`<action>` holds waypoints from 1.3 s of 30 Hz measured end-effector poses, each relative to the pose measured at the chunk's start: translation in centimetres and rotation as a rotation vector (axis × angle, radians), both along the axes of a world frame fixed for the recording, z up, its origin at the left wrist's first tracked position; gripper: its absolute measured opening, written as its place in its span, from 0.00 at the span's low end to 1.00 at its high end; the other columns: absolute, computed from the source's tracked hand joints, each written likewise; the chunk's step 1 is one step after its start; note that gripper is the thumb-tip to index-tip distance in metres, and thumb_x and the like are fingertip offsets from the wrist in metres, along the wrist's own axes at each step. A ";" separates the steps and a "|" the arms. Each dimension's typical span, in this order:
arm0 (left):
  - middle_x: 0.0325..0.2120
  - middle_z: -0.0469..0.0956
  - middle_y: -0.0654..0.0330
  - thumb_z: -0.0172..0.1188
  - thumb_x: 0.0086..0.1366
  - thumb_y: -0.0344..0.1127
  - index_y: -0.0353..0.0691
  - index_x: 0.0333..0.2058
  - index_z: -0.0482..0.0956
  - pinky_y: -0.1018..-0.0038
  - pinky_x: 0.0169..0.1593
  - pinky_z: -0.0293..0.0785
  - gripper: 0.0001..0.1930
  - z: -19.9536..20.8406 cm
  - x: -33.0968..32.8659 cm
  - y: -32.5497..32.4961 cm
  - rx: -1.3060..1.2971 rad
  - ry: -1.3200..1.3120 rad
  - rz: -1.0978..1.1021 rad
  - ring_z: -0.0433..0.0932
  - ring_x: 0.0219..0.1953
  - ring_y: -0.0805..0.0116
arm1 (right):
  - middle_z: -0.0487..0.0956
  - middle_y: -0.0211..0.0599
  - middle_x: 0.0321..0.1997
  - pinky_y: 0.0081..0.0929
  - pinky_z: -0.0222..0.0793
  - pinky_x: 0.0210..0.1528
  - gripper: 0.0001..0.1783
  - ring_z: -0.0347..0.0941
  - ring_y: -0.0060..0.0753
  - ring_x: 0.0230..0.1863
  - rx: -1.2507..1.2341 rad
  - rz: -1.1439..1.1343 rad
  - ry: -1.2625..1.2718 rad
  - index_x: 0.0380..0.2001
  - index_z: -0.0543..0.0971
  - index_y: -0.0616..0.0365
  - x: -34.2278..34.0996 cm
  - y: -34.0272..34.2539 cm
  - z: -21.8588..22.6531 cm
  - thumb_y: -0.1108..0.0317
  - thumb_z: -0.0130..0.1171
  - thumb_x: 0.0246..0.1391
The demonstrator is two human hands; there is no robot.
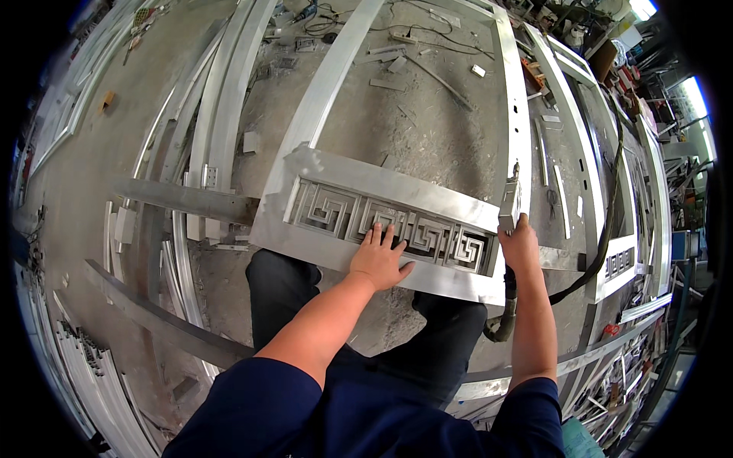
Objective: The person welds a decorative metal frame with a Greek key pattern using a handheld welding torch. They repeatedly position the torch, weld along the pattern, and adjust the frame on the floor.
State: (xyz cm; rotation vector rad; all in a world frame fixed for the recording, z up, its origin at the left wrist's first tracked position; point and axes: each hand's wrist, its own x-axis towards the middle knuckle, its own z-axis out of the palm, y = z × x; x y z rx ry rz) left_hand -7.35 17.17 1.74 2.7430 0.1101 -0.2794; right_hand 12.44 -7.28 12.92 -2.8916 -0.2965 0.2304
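A silvery metal frame [366, 169] lies in front of me, its near end above my knees. Set into that end is a panel of square-spiral fretwork [427, 238]. My left hand [378, 259] rests flat on the panel and its lower rail, fingers spread, holding nothing. At the frame's right corner, my right hand [521, 243] is closed around what looks like a welding torch [511, 202], a grey block-like body with a narrow tip pointing away from me. Its grip is hidden in my fingers. A thick dark hose [500, 330] hangs below that hand.
The hose loops right and up past a second frame [622, 269] with similar fretwork. Dark steel bars [187, 200] run beneath and beside the work. Long metal profiles [221, 99] lie at left. Offcuts [388, 84] and cables [435, 29] litter the concrete floor beyond.
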 end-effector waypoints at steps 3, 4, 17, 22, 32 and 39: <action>0.71 0.58 0.42 0.47 0.70 0.66 0.50 0.64 0.74 0.50 0.74 0.51 0.34 -0.1 0.2 -0.1 0.002 -0.013 -0.010 0.53 0.73 0.35 | 0.82 0.67 0.39 0.56 0.75 0.46 0.24 0.78 0.71 0.44 -0.026 0.016 0.042 0.46 0.70 0.67 -1.2 0.4 0.0 0.62 0.66 0.52; 0.71 0.58 0.42 0.47 0.70 0.66 0.50 0.64 0.74 0.50 0.74 0.51 0.34 -0.2 0.1 -0.1 0.005 -0.013 -0.006 0.53 0.73 0.35 | 0.82 0.66 0.39 0.55 0.75 0.46 0.24 0.78 0.71 0.44 -0.013 0.057 0.081 0.46 0.70 0.67 -1.9 1.0 0.4 0.63 0.66 0.51; 0.69 0.58 0.32 0.54 0.64 0.56 0.25 0.54 0.77 0.53 0.75 0.49 0.35 2.4 0.9 0.8 -0.069 0.144 0.001 0.52 0.74 0.34 | 0.81 0.53 0.27 0.53 0.76 0.39 0.18 0.80 0.62 0.34 -0.070 0.729 0.406 0.38 0.71 0.60 -9.9 8.3 4.3 0.63 0.65 0.49; 0.67 0.64 0.36 0.55 0.64 0.60 0.32 0.48 0.84 0.47 0.74 0.51 0.33 -1.2 0.1 0.1 -0.048 -0.035 0.034 0.53 0.72 0.29 | 0.82 0.53 0.30 0.53 0.76 0.42 0.18 0.80 0.61 0.37 -0.115 0.690 0.411 0.39 0.71 0.61 -9.5 9.4 2.3 0.64 0.65 0.49; 0.61 0.71 0.36 0.56 0.64 0.58 0.32 0.47 0.85 0.46 0.73 0.52 0.31 -1.9 0.1 0.1 -0.060 -0.093 0.036 0.56 0.70 0.28 | 0.82 0.52 0.32 0.53 0.76 0.42 0.20 0.80 0.61 0.38 -0.122 0.681 0.427 0.40 0.70 0.61 -9.1 10.3 1.6 0.65 0.66 0.47; 0.60 0.71 0.35 0.55 0.63 0.58 0.33 0.49 0.84 0.45 0.73 0.51 0.31 0.0 0.1 0.4 -0.030 -0.026 0.006 0.56 0.70 0.27 | 0.82 0.52 0.32 0.53 0.76 0.42 0.20 0.80 0.61 0.38 -0.143 0.700 0.407 0.41 0.70 0.62 -9.2 10.4 1.5 0.65 0.65 0.48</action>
